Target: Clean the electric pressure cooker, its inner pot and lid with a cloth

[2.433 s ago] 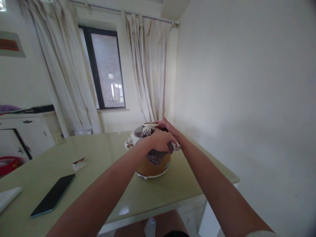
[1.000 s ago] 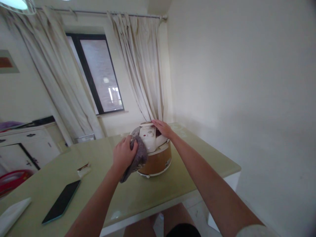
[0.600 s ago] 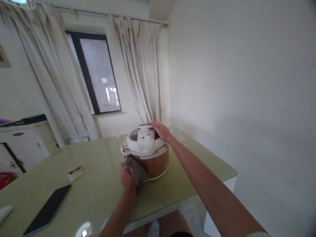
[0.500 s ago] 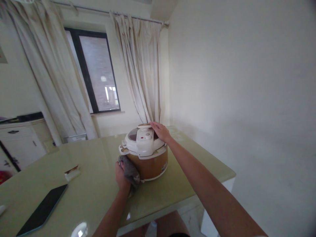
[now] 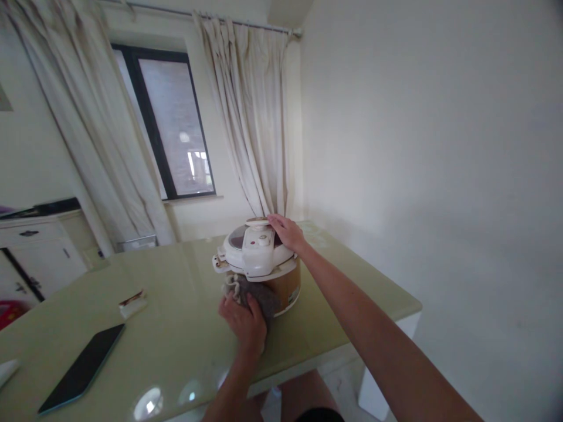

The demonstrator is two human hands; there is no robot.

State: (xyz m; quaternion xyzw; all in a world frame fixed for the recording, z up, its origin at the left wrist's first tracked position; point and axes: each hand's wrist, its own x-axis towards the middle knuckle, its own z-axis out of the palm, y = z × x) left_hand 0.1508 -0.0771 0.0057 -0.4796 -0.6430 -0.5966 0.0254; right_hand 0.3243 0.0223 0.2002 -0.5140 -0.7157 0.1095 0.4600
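A round electric cooker (image 5: 288, 282) with a white lid and brown-gold sides stands upright near the table's right end. My left hand (image 5: 244, 319) is closed on a grey cloth (image 5: 260, 296), pressing it against the front left of the cooker's side, just under the rim. Part of the cloth bunches above my fingers. On top of the lid, my right hand (image 5: 287, 232) holds the right edge of the lid handle (image 5: 257, 222), its fingers close together. The dial and a red mark on the lid's front face me.
The cooker stands on a glossy greenish table (image 5: 176, 305). To the left lie a dark tablet (image 5: 83, 366), a small white packet (image 5: 132, 303) and a white object (image 5: 7, 370) at the frame's edge. A wall (image 5: 417, 146) runs along the right; curtains (image 5: 250, 117) hang behind.
My left hand has moved right with the cloth, from the cooker's left side round to its front. My right hand keeps its place on the lid handle.
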